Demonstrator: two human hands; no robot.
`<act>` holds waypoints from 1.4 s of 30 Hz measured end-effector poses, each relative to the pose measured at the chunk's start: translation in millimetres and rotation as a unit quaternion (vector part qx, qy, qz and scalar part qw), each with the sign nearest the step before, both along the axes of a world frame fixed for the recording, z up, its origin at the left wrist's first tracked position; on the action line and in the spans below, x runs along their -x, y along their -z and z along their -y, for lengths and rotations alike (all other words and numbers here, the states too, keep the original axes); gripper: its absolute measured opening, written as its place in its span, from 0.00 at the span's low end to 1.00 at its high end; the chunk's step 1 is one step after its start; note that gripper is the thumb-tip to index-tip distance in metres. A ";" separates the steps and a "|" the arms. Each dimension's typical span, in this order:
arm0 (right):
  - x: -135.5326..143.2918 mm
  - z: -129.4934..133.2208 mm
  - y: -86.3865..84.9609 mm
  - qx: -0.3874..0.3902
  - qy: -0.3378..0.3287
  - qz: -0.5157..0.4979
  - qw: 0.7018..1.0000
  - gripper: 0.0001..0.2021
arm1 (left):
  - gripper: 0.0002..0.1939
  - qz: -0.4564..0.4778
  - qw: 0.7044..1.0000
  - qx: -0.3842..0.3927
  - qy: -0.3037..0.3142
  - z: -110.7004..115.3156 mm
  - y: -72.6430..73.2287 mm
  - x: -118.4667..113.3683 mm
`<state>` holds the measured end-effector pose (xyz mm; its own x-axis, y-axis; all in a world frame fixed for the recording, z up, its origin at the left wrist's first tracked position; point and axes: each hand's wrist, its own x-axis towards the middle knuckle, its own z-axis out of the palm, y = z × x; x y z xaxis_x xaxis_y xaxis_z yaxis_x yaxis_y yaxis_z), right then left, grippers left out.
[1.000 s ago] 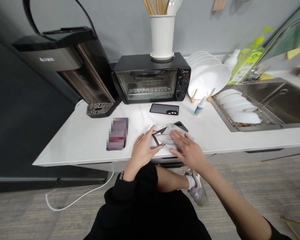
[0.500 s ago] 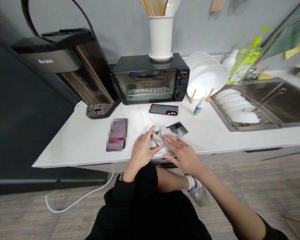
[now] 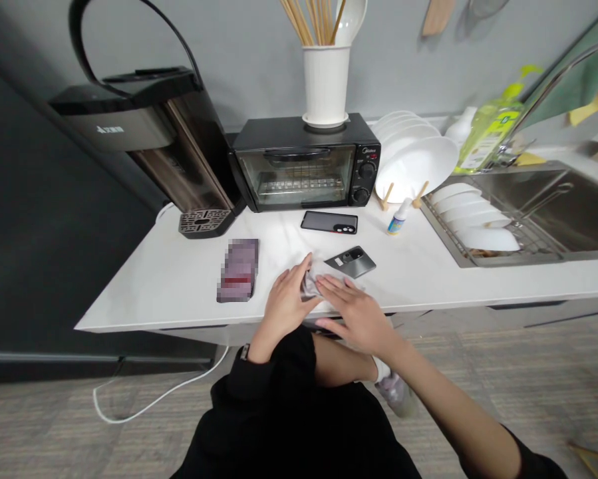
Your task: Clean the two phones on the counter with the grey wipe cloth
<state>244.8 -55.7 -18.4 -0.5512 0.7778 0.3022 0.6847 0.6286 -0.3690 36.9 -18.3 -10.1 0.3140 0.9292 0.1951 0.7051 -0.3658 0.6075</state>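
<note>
A crumpled pale grey cloth (image 3: 310,285) lies on the white counter between my hands. My right hand (image 3: 356,311) rests on it with fingers stretched out flat and the thumb apart. At the cloth's left edge is my left hand (image 3: 285,301), open, its thumb and fingers spread around that side. A grey smartphone (image 3: 361,266) lies camera side up just behind the cloth, partly covered by it. Farther back lies a dark phone case (image 3: 323,221). To the left, a phone (image 3: 239,266) with a blurred-out surface lies apart from both hands.
A small spray bottle (image 3: 396,223) stands right of the phone case. Behind are a water dispenser (image 3: 179,159), a toaster oven (image 3: 299,176) carrying a white utensil holder (image 3: 326,83), and racked plates (image 3: 413,166). The sink (image 3: 568,199) is at right.
My right hand and the cloth have shifted slightly left, uncovering more of the grey smartphone. My left hand stays at the cloth's edge. The camera view has shifted a little.
</note>
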 end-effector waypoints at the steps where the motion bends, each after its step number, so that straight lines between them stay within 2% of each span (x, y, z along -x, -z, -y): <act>1: -14.3 -1.0 1.6 -0.001 0.019 0.006 1.000 0.35 | 0.48 0.002 1.000 0.000 0.000 0.0 -0.4 -0.1; 4: -54.2 -20.6 7.5 -0.015 0.120 0.024 0.992 0.33 | 0.48 0.004 1.000 -0.002 -0.001 -1.4 -0.6 0.0; 7: -57.5 -45.2 9.8 -0.024 0.183 0.020 0.983 0.35 | 0.48 0.002 1.000 -0.002 -0.001 -3.6 0.4 0.3; 10: -20.1 -49.3 5.4 -0.017 0.129 0.006 0.991 0.34 | 0.48 0.006 1.000 0.000 0.002 -3.6 0.9 0.3; 13: 15.9 -27.1 -0.6 -0.005 0.022 -0.012 1.000 0.36 | 0.47 -0.004 1.000 -0.001 0.007 -1.1 0.1 0.3; 16: 9.1 -5.0 -1.0 0.013 -0.025 -0.021 0.999 0.34 | 0.47 -0.006 1.000 -0.006 0.009 0.7 -0.8 0.5; 18: -16.8 -4.6 1.7 0.016 0.001 -0.011 1.000 0.31 | 0.48 0.002 1.000 -0.006 0.010 0.7 -0.8 0.5; 21: -55.1 -25.0 6.2 -0.004 0.102 0.015 0.995 0.30 | 0.49 0.002 1.000 -0.001 0.004 -1.2 -0.2 0.2; 24: -56.6 -48.4 7.9 -0.027 0.173 0.026 0.984 0.32 | 0.49 -0.004 1.000 0.005 0.000 -3.3 0.5 0.4; 26: -33.7 -52.5 6.0 -0.027 0.155 0.023 0.987 0.33 | 0.48 -0.003 1.000 0.007 0.002 -3.6 1.3 1.1; 30: 17.3 -24.9 -0.7 -0.005 0.022 -0.009 1.000 0.35 | 0.47 -0.005 1.000 0.006 0.007 -2.4 3.3 3.1; 33: 10.8 -0.7 -0.2 0.009 -0.005 -0.021 1.000 0.33 | 0.50 0.001 1.000 0.004 0.002 -2.0 3.3 2.9; 35: -15.1 1.3 3.2 0.004 0.033 -0.005 0.999 0.32 | 0.51 0.009 1.000 0.008 0.000 -2.3 2.1 1.8; 38: -53.6 -17.7 9.7 -0.019 0.131 0.021 0.991 0.32 | 0.51 0.005 1.000 0.016 -0.009 -3.2 0.1 -0.3; 40: -60.1 -35.5 12.1 -0.029 0.178 0.027 0.983 0.35 | 0.51 0.001 1.000 0.017 -0.013 -3.5 -0.3 -1.0; 42: -45.9 -47.6 11.1 -0.029 0.183 0.026 0.982 0.37 | 0.51 0.005 1.000 0.016 -0.011 -3.3 0.1 -0.9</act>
<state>290.7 -8.2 -29.5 -0.2539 0.9091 0.3303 0.8854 0.3559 -0.2991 37.8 -15.0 -10.2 0.2907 0.9421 0.1674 0.7067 -0.3293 0.6262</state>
